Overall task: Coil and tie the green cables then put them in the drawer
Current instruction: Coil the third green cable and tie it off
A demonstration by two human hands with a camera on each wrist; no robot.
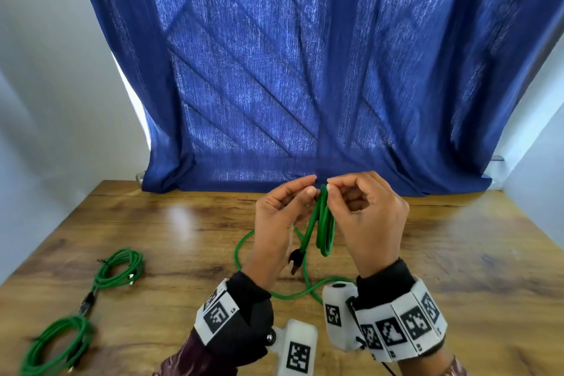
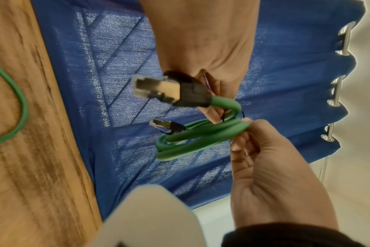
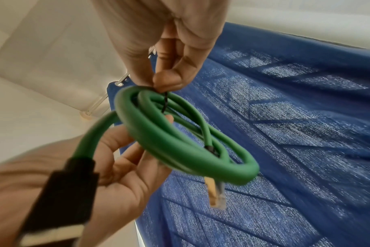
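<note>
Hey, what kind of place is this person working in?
Probably a home or small office room: a wooden table stands against a window hung with a blue curtain, between plain white walls. No drawer shows.

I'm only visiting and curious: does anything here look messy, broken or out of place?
Nothing looks damaged. One loose green cable sprawls uncoiled across the wooden table, while two coiled green cables lie at its left. Both hands hold up a small green cable coil.

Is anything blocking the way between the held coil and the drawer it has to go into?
Cannot say: no drawer appears in any view. The coiled green cable is pinched between the left hand and right hand above the table.
</note>
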